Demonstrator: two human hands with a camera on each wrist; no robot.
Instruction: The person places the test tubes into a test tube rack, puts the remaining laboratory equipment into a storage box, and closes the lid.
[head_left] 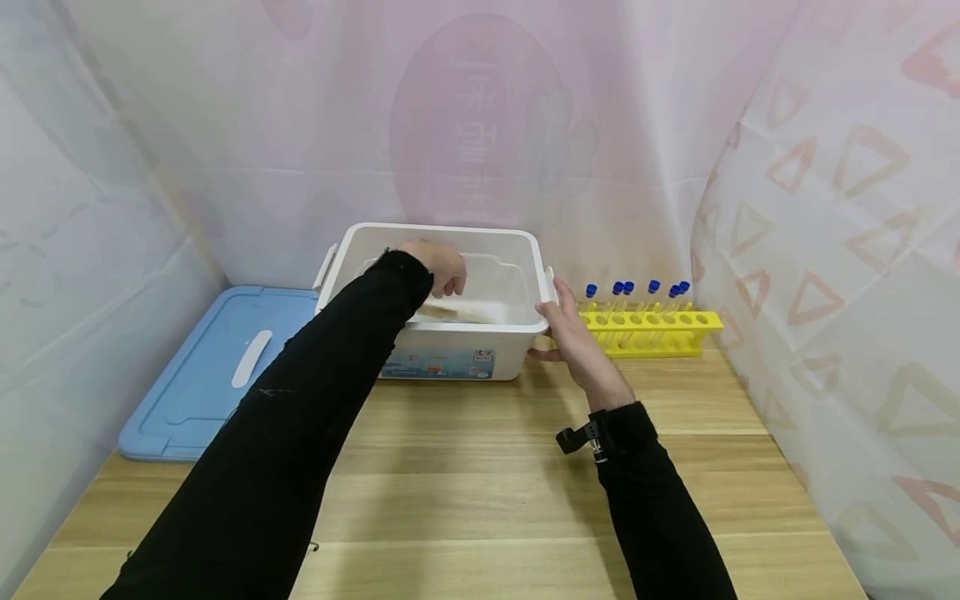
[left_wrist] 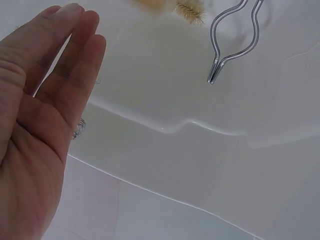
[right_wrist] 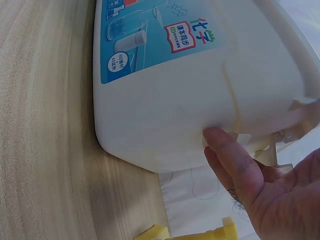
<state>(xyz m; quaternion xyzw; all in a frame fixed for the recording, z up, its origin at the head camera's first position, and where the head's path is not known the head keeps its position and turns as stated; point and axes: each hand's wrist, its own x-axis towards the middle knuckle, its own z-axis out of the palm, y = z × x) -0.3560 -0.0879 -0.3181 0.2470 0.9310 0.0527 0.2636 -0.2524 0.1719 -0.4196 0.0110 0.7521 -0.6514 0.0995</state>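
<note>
A white plastic storage box (head_left: 480, 327) with a blue printed label stands on the table. My left hand (head_left: 438, 265) reaches down into it from above. In the left wrist view the left hand's (left_wrist: 47, 95) fingers lie close together, nearly straight, and nothing shows between them. On the box floor nearby are a bent metal wire clamp (left_wrist: 214, 45) and a brush with tan bristles (left_wrist: 190, 12), partly cut off by the frame. My right hand (head_left: 573, 342) holds the box's right rim near the latch, its thumb (right_wrist: 225, 145) against the side wall below.
Right of the box stands a yellow test tube rack (head_left: 660, 333) holding several blue-capped tubes (head_left: 628, 288). A blue lid (head_left: 195, 367) with a white handle lies flat on the left. Printed curtains (head_left: 637, 125) enclose the wooden table (head_left: 465, 475) at the back and sides.
</note>
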